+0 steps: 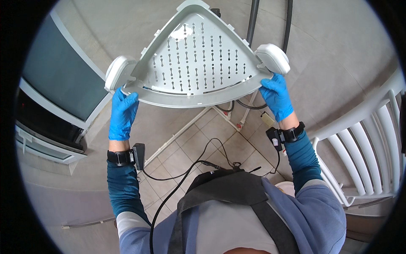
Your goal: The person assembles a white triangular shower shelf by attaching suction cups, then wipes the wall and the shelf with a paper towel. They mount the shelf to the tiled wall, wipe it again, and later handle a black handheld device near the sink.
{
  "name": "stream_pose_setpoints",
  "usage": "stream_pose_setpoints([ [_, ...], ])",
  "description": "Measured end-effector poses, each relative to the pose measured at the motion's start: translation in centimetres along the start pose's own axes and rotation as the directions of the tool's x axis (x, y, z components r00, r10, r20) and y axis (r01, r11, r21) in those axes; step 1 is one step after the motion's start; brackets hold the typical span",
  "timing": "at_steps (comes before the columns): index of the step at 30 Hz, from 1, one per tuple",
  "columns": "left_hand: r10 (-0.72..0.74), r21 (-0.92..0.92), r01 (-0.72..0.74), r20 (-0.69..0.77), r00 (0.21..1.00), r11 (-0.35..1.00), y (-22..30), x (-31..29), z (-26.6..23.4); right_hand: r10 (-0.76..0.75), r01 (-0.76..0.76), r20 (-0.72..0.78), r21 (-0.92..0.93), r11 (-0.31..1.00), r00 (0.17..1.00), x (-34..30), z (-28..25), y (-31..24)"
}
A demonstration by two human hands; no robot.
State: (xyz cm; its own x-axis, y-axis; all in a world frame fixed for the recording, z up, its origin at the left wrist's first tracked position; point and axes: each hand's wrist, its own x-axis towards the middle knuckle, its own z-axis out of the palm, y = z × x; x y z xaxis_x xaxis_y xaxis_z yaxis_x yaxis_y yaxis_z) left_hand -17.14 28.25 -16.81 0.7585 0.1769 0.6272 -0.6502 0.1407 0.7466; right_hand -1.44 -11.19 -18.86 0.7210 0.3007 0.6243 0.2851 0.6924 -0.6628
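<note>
Between my two blue-gloved hands is a light grey corner shelf (199,100), a triangular caddy with a perforated floor and a raised rim. Its curved front edge faces me, and its pointed corner is at the far side. My left hand (122,113) grips the front left corner, thumb on the rim. The front right corner is pinched by my right hand (277,95). White rounded mounts, one at the left (120,73) and one at the right (272,58), stick out beside the corners. My fingers beneath the shelf are hidden.
A white slatted rack (368,146) stands on the right. To the left is a framed window (63,63). Dark hoses (252,21) run down the far wall, and white pipes (182,137) cross low over the tiled floor (203,144). Black cables (179,186) hang near my body.
</note>
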Motion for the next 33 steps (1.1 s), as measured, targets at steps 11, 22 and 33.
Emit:
stream_pose_setpoints([
  [11,-0.010,0.030,0.009,0.026,1.000,1.000,0.5,0.6,0.5,0.057,-0.053,0.060,-0.053,0.997,0.997,1.0,0.3,-0.6],
  [22,0.092,0.223,-0.123,0.144,0.985,0.967,1.6,1.3,0.5,0.008,0.008,0.103,-0.155,0.988,0.995,0.2,2.8,-2.0],
  [33,0.156,0.171,-0.185,0.170,0.973,0.968,1.6,1.8,-0.4,-0.036,0.100,0.178,-0.364,0.926,0.983,-1.3,5.2,-2.4],
])
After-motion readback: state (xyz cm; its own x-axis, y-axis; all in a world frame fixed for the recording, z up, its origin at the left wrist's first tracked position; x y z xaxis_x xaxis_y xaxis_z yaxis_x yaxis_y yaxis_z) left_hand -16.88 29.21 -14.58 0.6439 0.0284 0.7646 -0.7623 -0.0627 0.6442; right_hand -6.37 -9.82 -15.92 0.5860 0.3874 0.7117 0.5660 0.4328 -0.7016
